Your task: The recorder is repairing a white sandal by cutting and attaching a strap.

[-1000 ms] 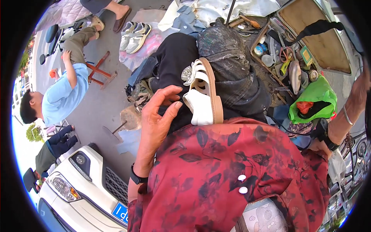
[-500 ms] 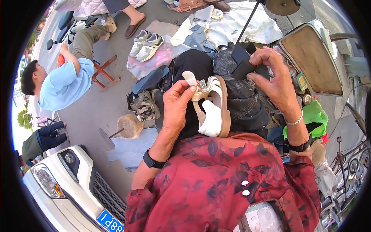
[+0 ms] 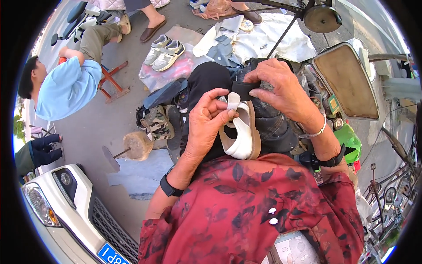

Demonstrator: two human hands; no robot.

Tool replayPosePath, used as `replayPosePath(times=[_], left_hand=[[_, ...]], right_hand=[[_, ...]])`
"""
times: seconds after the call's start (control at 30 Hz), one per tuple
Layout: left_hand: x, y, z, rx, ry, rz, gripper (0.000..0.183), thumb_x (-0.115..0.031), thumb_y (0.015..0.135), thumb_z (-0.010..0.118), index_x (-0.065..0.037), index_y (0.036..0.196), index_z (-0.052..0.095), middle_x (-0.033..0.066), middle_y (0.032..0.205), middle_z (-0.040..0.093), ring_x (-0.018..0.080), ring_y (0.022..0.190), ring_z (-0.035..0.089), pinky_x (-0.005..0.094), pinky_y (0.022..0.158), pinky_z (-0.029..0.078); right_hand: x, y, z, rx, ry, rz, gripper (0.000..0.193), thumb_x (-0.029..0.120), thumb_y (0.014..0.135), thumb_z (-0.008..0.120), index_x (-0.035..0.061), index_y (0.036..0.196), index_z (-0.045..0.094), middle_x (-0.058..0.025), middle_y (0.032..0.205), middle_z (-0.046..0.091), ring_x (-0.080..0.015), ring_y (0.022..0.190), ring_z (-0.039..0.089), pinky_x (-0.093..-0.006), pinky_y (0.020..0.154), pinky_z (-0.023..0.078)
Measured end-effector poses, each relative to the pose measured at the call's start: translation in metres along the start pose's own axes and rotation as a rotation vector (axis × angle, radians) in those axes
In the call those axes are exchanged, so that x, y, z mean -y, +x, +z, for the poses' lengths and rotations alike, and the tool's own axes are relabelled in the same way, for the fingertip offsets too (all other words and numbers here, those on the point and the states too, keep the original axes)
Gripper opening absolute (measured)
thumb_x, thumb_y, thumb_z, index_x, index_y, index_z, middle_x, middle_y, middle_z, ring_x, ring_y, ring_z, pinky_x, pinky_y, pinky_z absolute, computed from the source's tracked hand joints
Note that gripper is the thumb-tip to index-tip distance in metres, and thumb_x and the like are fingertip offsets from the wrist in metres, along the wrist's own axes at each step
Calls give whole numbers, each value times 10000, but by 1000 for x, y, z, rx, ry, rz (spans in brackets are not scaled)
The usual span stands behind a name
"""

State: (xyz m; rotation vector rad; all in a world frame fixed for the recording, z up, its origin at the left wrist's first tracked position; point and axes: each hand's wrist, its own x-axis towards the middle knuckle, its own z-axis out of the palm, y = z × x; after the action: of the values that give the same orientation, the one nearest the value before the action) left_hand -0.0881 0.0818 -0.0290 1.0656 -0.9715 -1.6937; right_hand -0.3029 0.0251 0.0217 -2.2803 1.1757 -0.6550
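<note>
A white sandal (image 3: 243, 140) with a tan sole lies on my lap, its toe towards me. My left hand (image 3: 205, 119) pinches the sandal's pale loose strap (image 3: 234, 100) between thumb and fingers, holding its rounded end up. My right hand (image 3: 281, 90) grips a flat black strip (image 3: 244, 91) between thumb and fingers. The strip's left end is close against the strap end; whether they touch I cannot tell. Part of the sandal's heel and upper straps is hidden behind my fingers and the strip.
Grey sneakers (image 3: 168, 55) sit on plastic sheeting ahead. Camouflage shoes (image 3: 157, 123) and a wooden block (image 3: 138, 145) lie left of my legs. Nearby a person in light blue (image 3: 70, 90) sits. A white car (image 3: 70, 207) stands lower left; a brown-lined tray (image 3: 345, 81) is at right.
My right hand has come left and slightly down, bringing the black strip from apart to beside the sandal's strap. My left hand has shifted slightly right, still pinching the strap.
</note>
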Motion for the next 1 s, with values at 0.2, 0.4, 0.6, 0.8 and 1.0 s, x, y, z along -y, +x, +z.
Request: replayPosePath(times=[0.2, 0.4, 0.6, 0.8, 1.0], left_hand=[[-2, 12, 1, 55, 62, -20, 306, -11, 869, 645, 37, 1163, 575, 102, 978, 684, 140, 834, 666, 257, 759, 538], [-7, 15, 6, 64, -47, -52, 245, -37, 875, 653, 33, 1107, 618, 83, 937, 690, 126, 801, 664, 252, 735, 538], [-4, 17, 8, 44, -58, -63, 224, -68, 869, 671, 24, 1069, 632, 63, 898, 690, 108, 750, 659, 230, 693, 527], [-3, 17, 11, 7, -34, -72, 203, -66, 866, 671, 23, 1045, 635, 60, 884, 687, 105, 729, 657, 227, 678, 526], [0, 18, 14, -1, -14, -70, 189, -58, 866, 668, 21, 1035, 635, 56, 874, 685, 103, 726, 654, 226, 683, 527]], right_hand=[[5, -4, -2, 17, 33, 24, 253, 117, 735, 718, 93, 980, 659, -31, 942, 645, -227, 975, 559, -371, 882, 391], [6, -5, -4, -10, 43, 42, 256, 114, 726, 728, 84, 970, 655, -48, 898, 637, -234, 929, 566, -363, 862, 411], [4, -5, -1, -32, 75, 62, 247, 114, 728, 726, 76, 960, 652, -50, 886, 631, -238, 917, 561, -364, 852, 418], [3, -2, 1, -31, 67, 74, 207, 164, 737, 726, 71, 910, 658, -46, 853, 631, -237, 909, 562, -361, 832, 420], [-2, -2, 9, -98, 80, 101, 152, 177, 752, 711, 66, 837, 648, -46, 818, 626, -239, 890, 561, -365, 834, 405]])
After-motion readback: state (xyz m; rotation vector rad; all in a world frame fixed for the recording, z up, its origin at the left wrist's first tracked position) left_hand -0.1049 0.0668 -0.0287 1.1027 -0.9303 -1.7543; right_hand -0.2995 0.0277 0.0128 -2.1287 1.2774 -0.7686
